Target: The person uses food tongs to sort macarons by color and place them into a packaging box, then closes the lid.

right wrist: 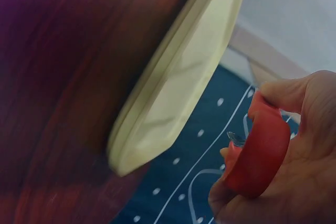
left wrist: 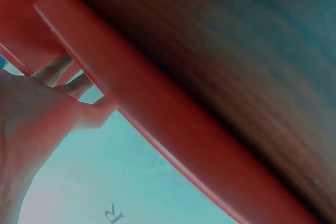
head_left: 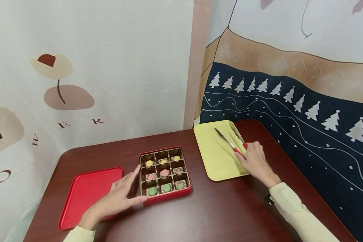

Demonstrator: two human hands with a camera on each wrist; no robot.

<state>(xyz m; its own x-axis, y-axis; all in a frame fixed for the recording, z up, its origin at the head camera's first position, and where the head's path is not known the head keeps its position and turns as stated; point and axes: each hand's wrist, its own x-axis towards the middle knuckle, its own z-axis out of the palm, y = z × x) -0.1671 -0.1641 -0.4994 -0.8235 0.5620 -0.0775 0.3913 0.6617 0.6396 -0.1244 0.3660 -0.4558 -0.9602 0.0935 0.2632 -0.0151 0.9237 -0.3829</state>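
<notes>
In the head view my left hand rests against the left side of a red square box, thumb near its front corner and fingers along the edge. The box has a divided insert of nine compartments, with yellow, pink and green chocolates in rows. My right hand grips red-handled tongs over a yellow tray. The tongs' two arms are spread apart, with nothing between the tips. The right wrist view shows the red handle held between thumb and fingers.
A red tray lies left of the box, partly under my left forearm. All stand on a dark wooden table. A light printed curtain hangs behind, and a dark tree-patterned cloth borders the right side.
</notes>
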